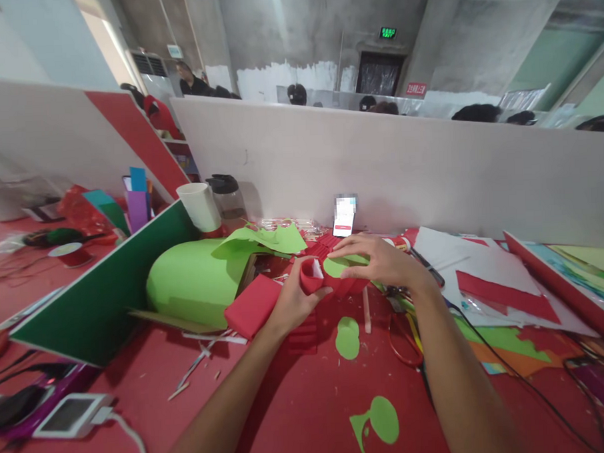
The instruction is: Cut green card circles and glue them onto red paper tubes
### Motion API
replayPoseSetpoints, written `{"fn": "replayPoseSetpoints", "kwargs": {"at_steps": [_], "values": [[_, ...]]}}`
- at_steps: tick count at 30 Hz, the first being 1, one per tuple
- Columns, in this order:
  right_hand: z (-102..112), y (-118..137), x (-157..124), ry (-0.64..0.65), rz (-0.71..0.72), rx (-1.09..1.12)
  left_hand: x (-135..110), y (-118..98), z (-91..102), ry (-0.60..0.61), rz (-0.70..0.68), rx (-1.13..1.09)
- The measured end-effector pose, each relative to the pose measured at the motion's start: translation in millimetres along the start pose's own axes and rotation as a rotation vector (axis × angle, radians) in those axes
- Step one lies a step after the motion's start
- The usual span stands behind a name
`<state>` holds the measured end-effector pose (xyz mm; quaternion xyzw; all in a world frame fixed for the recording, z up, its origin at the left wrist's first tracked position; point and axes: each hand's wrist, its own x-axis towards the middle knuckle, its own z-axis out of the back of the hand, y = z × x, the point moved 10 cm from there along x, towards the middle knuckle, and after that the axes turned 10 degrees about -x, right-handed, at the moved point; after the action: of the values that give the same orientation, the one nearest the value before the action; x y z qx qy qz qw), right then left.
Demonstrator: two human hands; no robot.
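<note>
My left hand (296,299) is wrapped round a short red paper tube (310,274), whose opening with a white inside faces me. Beside it, my right hand (366,258) pinches a round green paper piece (336,267) by its edge, close to the tube's right side. Below the hands, overlapping green paper circles (347,338) lie on the red table (300,413). Nearer to me is another green circle (384,420) with a cut scrap next to it. A red paper-covered block (254,306) lies just left of my left wrist.
A big curled green sheet (194,284) lies at the left by a dark green divider (109,295). A white cup (200,207) and a lidded jug (226,195) stand behind. A lit phone (344,216) leans on the partition. Scissors (406,339) and paper sheets lie right.
</note>
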<state>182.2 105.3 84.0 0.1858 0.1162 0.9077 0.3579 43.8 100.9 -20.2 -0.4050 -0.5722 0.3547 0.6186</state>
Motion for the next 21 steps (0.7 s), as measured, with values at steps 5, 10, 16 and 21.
{"fn": "replayPoseSetpoints", "kwargs": {"at_steps": [5,10,16,21], "values": [[2,-5,-3,0.007,-0.021,-0.004,0,5,1.5,-0.006,0.016,-0.02],[8,-9,-5,-0.056,-0.058,0.024,1,6,0.4,0.01,0.004,-0.045],[2,-22,-1,-0.081,-0.172,0.052,1,4,0.6,0.009,-0.013,-0.041],[-2,-21,2,-0.088,-0.203,0.114,1,4,-0.9,0.019,-0.002,-0.057]]}}
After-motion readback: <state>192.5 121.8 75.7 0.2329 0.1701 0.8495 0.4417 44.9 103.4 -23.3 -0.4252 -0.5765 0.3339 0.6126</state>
